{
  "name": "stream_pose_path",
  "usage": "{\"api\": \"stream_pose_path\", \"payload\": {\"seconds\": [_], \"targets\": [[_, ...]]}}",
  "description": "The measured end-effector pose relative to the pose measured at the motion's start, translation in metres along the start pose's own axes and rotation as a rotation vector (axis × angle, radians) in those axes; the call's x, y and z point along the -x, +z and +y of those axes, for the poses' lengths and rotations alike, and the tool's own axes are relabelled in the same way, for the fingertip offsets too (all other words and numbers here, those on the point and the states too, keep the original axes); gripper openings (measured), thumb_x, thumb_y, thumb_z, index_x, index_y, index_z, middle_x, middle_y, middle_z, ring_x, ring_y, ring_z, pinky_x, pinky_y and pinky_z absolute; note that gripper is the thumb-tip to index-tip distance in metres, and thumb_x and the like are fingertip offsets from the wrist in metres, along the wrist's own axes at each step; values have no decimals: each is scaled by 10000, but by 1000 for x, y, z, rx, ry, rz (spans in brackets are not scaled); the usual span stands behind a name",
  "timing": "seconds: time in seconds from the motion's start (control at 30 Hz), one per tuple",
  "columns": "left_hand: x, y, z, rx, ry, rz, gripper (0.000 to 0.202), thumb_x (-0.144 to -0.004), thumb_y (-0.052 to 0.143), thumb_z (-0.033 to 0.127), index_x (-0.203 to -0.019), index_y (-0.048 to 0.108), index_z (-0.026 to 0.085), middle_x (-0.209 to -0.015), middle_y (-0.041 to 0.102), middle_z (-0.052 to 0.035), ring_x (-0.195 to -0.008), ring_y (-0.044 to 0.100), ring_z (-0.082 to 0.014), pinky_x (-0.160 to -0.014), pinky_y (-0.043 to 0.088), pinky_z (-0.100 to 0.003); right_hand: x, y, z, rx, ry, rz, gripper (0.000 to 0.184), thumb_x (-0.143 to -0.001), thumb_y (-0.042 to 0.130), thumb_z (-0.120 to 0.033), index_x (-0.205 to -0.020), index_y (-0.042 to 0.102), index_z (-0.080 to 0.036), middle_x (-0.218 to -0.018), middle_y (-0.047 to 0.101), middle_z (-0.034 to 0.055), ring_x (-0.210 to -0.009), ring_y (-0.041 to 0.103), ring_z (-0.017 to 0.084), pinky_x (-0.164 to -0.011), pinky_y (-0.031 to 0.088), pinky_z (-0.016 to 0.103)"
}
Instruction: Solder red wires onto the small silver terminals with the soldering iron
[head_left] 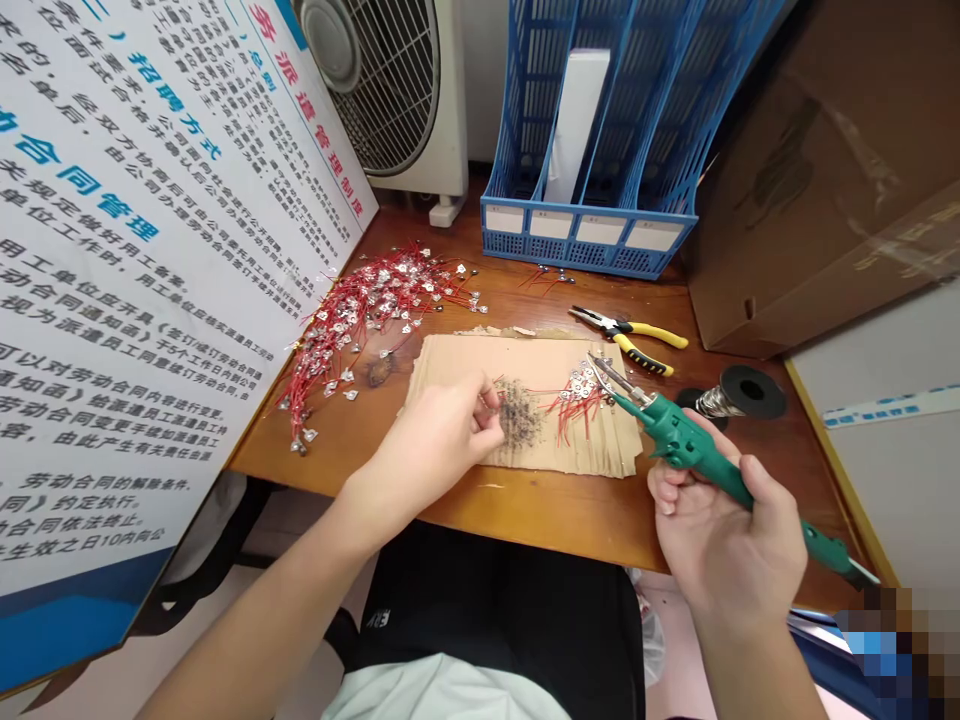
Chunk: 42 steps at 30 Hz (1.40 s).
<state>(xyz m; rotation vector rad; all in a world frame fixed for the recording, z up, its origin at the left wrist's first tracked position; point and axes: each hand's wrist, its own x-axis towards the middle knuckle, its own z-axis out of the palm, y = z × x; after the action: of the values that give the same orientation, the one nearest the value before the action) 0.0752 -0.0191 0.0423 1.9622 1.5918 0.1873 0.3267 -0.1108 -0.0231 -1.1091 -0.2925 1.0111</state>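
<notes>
Holding light green soldering iron [694, 440] at mid-handle, R hand [720, 545] fingers clamped on it; L hand [431, 440] fingers together over cardboard sheet [457, 360], anything held can't tell.

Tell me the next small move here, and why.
Probably touch the tip of the green soldering iron to the red-wired terminals on the cardboard: the right hand grips the iron with its tip already beside them, and the left hand is away from them.

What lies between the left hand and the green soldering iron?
Head view: between the left hand and green soldering iron, a dark speckled patch and red wires on a cardboard sheet.
</notes>
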Motion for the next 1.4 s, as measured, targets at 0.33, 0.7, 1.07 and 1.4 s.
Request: {"api": "stream_pose_path", "payload": {"seconds": [0.33,0.7,1.07,1.4], "targets": [[17,3,-27,58,299,116,257,-1106,606,256,-1177,844,188,-1095,860,-58,-884,762,-191,-904,610,-323,0,-1,0,-8,-24,-20,695,-612,1096,-659,-1131,950,-220,-984,793,79,-679,525,141,-520,485,225],[16,-2,-36,-71,319,47,178,-1017,760,132,-1020,906,234,-936,887,-9,-868,821,-189,-838,606,-269,-2,-7,5,16,-78,-68,510,-823,962,-600,-1164,951,-221,-1028,799,103,-683,521,151,-538,485,240],[17,-7,-36,-384,427,68,196,-1121,706,239,-1106,898,270,-1033,866,-31,-947,814,-219,-832,575,-292,1,-5,1,23,-39,-37,628,-685,1062,-660,-1139,953,-240,-971,785,75,-684,502,146,-539,480,234],[7,-3,-40,-123,427,-35,236,-1082,677,113,-1194,861,210,-1118,860,-56,-973,814,-194,-887,613,-275,-2,-7,3,52,-68,-68,546,-801,983,-640,-1165,945,-234,-1002,778,89,-689,508,151,-553,460,247]]}}
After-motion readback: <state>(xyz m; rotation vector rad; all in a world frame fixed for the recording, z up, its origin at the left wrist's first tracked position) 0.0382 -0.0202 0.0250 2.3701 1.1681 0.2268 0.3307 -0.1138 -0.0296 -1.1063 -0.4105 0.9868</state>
